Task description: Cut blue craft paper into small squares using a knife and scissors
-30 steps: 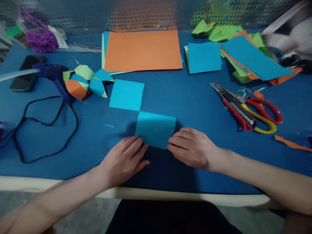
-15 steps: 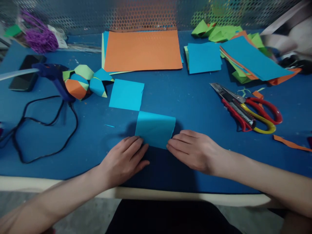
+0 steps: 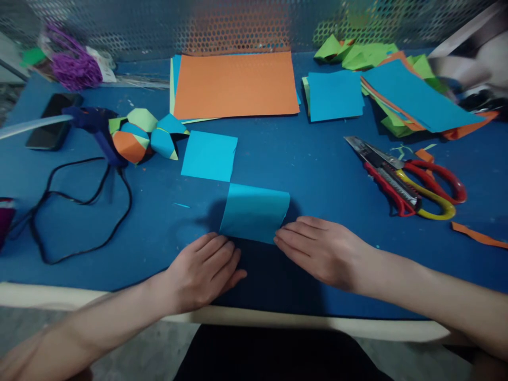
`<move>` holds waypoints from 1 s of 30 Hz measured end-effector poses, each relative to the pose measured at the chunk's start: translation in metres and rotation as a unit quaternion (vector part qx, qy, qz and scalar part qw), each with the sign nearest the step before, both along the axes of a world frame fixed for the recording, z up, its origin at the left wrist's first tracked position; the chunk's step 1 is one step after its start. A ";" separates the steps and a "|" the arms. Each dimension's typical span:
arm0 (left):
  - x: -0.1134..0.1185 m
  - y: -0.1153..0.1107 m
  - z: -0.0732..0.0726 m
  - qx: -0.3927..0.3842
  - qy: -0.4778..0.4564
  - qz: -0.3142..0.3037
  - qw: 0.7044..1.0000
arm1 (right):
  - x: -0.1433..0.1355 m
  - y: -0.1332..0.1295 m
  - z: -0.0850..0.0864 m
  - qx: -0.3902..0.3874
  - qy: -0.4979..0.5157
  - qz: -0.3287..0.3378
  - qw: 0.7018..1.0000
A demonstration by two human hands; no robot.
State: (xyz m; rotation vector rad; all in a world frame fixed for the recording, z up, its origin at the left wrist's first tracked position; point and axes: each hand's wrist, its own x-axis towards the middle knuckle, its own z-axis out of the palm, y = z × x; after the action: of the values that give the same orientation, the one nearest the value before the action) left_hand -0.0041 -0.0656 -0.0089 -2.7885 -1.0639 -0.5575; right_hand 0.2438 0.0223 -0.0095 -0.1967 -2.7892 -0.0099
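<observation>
A blue paper point(image 3: 255, 212), bent over at its far edge, lies in front of me on the blue table mat. My right hand point(image 3: 317, 248) touches its lower right corner with the fingertips, which are pressed together. Just below the paper's lower left corner rests my left hand point(image 3: 208, 270), fingers curled together; whether anything is under them is hidden. A flat blue square point(image 3: 209, 155) lies beyond the bent paper, to its upper left, nearly corner to corner with it.
Large orange sheets point(image 3: 238, 84) and small blue squares point(image 3: 335, 95) are stacked at the back. Scissors point(image 3: 432, 182) and a cutter point(image 3: 391, 182) lie right. A glue gun point(image 3: 99, 132), its cable, a phone point(image 3: 51, 121) and folded paper pieces point(image 3: 133, 137) sit left.
My left hand has moved down, off the paper's lower left corner, which now shows. My right hand stays at the right corner. The whole view has shifted slightly.
</observation>
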 end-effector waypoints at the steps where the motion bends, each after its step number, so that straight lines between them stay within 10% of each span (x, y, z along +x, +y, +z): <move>1: 0.000 -0.001 0.000 -0.003 -0.003 -0.002 1.000 | 0.000 0.000 0.000 0.000 -0.008 0.002 1.000; 30: 0.041 -0.015 0.004 -0.113 0.138 0.051 0.983 | 0.001 -0.002 -0.001 -0.036 -0.022 -0.004 0.999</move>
State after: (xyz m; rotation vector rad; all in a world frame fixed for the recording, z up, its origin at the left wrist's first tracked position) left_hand 0.0372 -0.0804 -0.0045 -2.8618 -1.2652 -0.0358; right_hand 0.2445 0.0204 -0.0110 -0.2287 -2.8341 0.0861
